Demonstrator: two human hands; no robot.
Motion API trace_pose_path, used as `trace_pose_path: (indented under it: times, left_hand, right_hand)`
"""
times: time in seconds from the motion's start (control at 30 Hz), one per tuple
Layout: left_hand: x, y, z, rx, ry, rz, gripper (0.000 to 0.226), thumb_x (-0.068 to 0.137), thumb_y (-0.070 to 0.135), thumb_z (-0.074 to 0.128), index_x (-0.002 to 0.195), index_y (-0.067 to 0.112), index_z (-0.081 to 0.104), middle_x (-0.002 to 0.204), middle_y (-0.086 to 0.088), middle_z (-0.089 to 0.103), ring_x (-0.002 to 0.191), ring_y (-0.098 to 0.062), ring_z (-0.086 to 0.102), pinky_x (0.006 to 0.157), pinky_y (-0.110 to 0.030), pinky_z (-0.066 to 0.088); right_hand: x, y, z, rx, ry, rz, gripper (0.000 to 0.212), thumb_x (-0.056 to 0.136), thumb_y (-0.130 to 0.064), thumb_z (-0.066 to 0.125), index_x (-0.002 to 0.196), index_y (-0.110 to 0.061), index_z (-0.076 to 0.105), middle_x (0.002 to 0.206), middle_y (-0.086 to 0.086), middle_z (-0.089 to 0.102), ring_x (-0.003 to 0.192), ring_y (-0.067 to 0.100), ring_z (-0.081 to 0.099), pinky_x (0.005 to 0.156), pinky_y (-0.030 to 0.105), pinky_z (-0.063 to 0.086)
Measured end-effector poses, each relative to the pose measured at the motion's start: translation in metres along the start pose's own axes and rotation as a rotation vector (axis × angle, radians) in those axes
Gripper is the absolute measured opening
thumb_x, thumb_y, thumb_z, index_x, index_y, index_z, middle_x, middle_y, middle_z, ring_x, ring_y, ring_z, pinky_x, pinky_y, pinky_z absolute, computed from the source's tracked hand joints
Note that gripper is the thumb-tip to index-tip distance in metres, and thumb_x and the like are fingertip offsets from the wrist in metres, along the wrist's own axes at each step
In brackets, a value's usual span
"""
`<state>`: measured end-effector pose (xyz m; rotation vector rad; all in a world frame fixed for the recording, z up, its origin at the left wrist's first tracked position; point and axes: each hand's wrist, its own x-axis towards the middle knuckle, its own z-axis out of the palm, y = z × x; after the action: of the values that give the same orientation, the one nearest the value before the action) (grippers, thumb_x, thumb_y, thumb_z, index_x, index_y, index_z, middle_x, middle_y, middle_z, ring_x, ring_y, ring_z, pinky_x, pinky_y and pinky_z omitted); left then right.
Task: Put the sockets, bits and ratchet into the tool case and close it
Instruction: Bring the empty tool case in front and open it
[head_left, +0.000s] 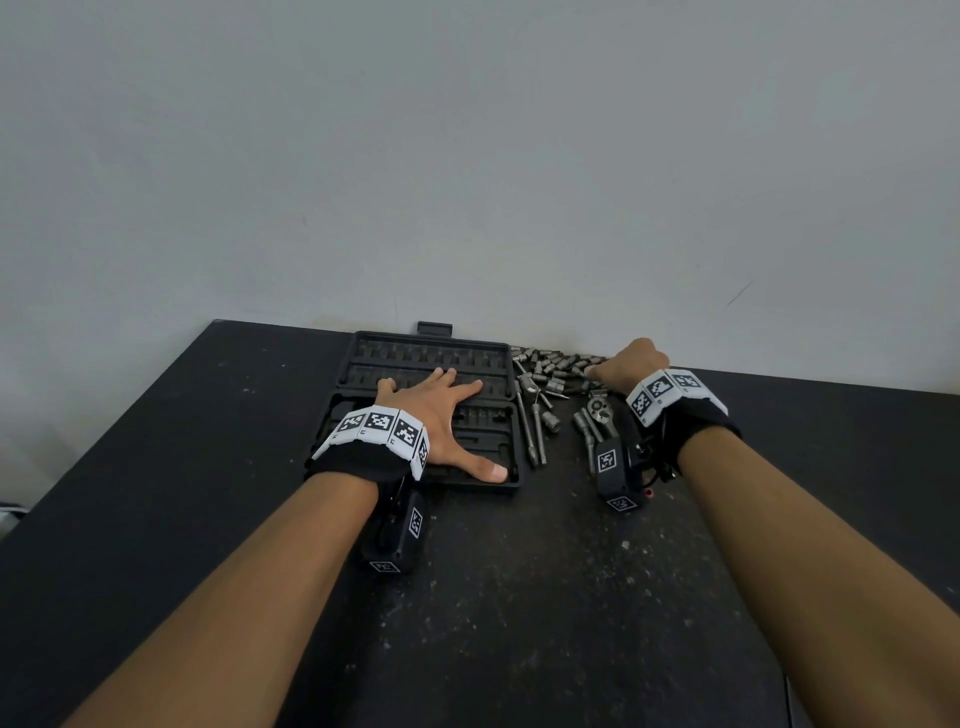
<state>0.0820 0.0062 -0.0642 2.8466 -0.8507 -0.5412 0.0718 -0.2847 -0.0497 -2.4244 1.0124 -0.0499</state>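
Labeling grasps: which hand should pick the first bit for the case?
Right. The right hand is already curled over the pile of bits, fingertips among them. The left hand lies flat on the open case, steadying it.

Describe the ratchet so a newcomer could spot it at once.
Start at the open black tool case under the left hand. Right of it lies loose metal; the ratchet sits beside the right wrist, the only piece with a round geared head.

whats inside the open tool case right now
Only empty moulded slots show in the tool case. The left hand lies flat over its middle, hiding the slots beneath.
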Motion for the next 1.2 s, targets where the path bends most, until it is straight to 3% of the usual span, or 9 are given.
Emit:
trace_pose_path:
  times: [0.2, 0.37, 0.5, 0.6, 0.63, 0.73, 0.9, 1.03, 1.2]
  left_hand:
    - [-0.002, 0.001, 0.001, -0.003, 0.002, 0.000, 0.141, 0.038, 0.103, 0.057, 0.157, 0.048, 0.004, 0.169, 0.009, -0.006, 0.155, -0.012, -0.006, 0.117, -0.062, -0.002]
    - [-0.002, 0.002, 0.001, -0.002, 0.013, 0.003, 0.142, 0.038, 0.103, 0.056, 0.157, 0.048, 0.004, 0.169, 0.009, -0.005, 0.155, -0.012, -0.006, 0.117, -0.061, -0.002]
    - [-0.001, 0.001, 0.002, -0.009, 0.016, 0.005, 0.142, 0.037, 0.104, 0.056, 0.157, 0.048, 0.004, 0.169, 0.009, -0.005, 0.155, -0.012, -0.005, 0.117, -0.061, -0.002]
    - [0.001, 0.000, 0.004, -0.014, 0.025, 0.004, 0.144, 0.034, 0.105, 0.054, 0.157, 0.049, 0.005, 0.169, 0.010, -0.004, 0.155, -0.011, -0.005, 0.117, -0.060, -0.002]
    - [0.001, 0.000, 0.004, -0.014, 0.027, 0.003, 0.144, 0.033, 0.105, 0.054, 0.156, 0.049, 0.005, 0.169, 0.010, -0.004, 0.155, -0.011, -0.005, 0.117, -0.060, -0.002]
    - [0.002, 0.000, 0.005, -0.008, 0.018, -0.001, 0.145, 0.033, 0.106, 0.054, 0.156, 0.050, 0.004, 0.168, 0.011, -0.005, 0.154, -0.011, -0.007, 0.117, -0.061, -0.003]
    - [0.003, -0.001, 0.004, -0.004, 0.014, -0.004, 0.145, 0.032, 0.106, 0.053, 0.156, 0.050, 0.003, 0.168, 0.010, -0.005, 0.154, -0.011, -0.007, 0.117, -0.062, -0.002]
    - [0.004, -0.001, 0.004, -0.003, 0.005, -0.004, 0.146, 0.032, 0.106, 0.053, 0.156, 0.050, 0.002, 0.168, 0.011, -0.006, 0.154, -0.010, -0.008, 0.117, -0.062, -0.003]
    - [0.001, 0.000, 0.004, -0.006, 0.013, -0.004, 0.145, 0.032, 0.107, 0.052, 0.156, 0.050, 0.003, 0.168, 0.011, -0.005, 0.154, -0.011, -0.007, 0.117, -0.061, -0.002]
  right_hand:
    - [-0.005, -0.010, 0.016, -0.108, 0.006, -0.060, 0.053, 0.076, -0.035, 0.089, 0.084, -0.007, 0.044, 0.093, 0.012, 0.052, 0.079, 0.031, 0.054, 0.067, 0.034, 0.047]
    - [-0.005, -0.016, 0.019, -0.131, 0.042, -0.116, 0.033, 0.083, -0.021, 0.077, 0.094, -0.006, 0.050, 0.100, 0.013, 0.056, 0.073, 0.030, 0.055, 0.062, 0.033, 0.046]
    - [0.002, -0.010, 0.015, -0.067, -0.063, -0.128, 0.036, 0.080, -0.029, 0.082, 0.084, -0.004, 0.056, 0.084, 0.011, 0.065, 0.069, 0.027, 0.060, 0.055, 0.029, 0.047]
    - [0.004, 0.000, 0.010, 0.123, -0.180, -0.182, 0.040, 0.087, -0.035, 0.076, 0.065, -0.006, 0.059, 0.048, -0.002, 0.059, 0.054, 0.017, 0.052, 0.043, 0.021, 0.039]
    - [0.003, 0.002, 0.010, 0.198, -0.204, -0.203, 0.042, 0.090, -0.035, 0.072, 0.064, -0.006, 0.058, 0.046, -0.002, 0.054, 0.053, 0.018, 0.048, 0.045, 0.023, 0.036]
    - [-0.001, 0.006, 0.008, 0.561, -0.285, -0.214, 0.025, 0.094, -0.027, 0.057, 0.079, -0.008, 0.063, 0.064, 0.007, 0.036, 0.055, 0.020, 0.030, 0.052, 0.030, 0.023]
    - [-0.014, 0.002, 0.005, 0.848, -0.475, -0.208, 0.020, 0.095, -0.020, 0.044, 0.084, -0.010, 0.056, 0.057, -0.006, 0.027, 0.057, 0.014, 0.018, 0.061, 0.035, 0.010]
    - [-0.025, 0.000, -0.002, 1.056, -0.625, -0.197, 0.019, 0.092, -0.021, 0.038, 0.076, -0.016, 0.045, 0.068, -0.002, 0.019, 0.066, 0.018, 0.012, 0.061, 0.034, 0.013]
    - [-0.050, -0.006, -0.002, 1.298, -0.785, -0.224, 0.015, 0.090, -0.027, 0.044, 0.083, -0.016, 0.050, 0.074, 0.000, 0.034, 0.072, 0.020, 0.014, 0.061, 0.032, 0.021]
